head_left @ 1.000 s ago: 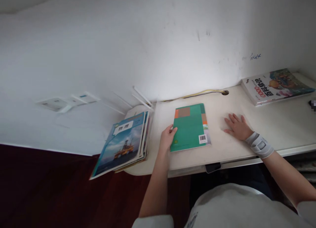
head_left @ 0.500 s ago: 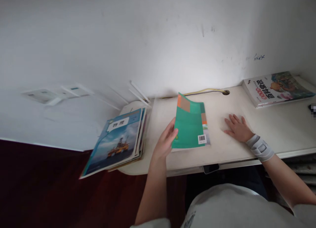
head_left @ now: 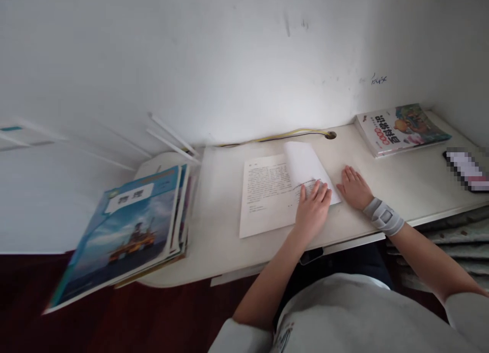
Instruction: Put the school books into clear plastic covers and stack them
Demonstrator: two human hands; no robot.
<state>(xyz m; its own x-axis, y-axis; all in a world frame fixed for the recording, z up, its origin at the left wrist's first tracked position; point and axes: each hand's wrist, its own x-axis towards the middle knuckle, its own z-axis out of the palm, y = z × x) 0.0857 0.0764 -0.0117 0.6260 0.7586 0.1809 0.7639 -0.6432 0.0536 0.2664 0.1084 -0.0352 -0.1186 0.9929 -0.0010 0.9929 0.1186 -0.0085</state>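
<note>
An opened book (head_left: 267, 192) lies flat on the white desk (head_left: 221, 231), showing a page of printed text on the left and a white page on the right. My left hand (head_left: 313, 210) lies on the right page with its fingers stretched out flat. My right hand (head_left: 354, 189) rests palm down on the desk just right of the book, fingers extended and touching the page's edge. A grey wrist brace (head_left: 383, 216) wraps my right wrist.
A stack of books (head_left: 126, 236) topped by a blue cover with an oil rig overhangs the desk's left end. A colourful book (head_left: 399, 129) lies at the back right. A cable (head_left: 290, 135) runs along the wall to a desk hole. A blurred object (head_left: 466, 168) sits far right.
The green cover was lifted by my left hand and the book now lies opened. My left hand moved from the book's left edge onto the right page. The view shifted left.
</note>
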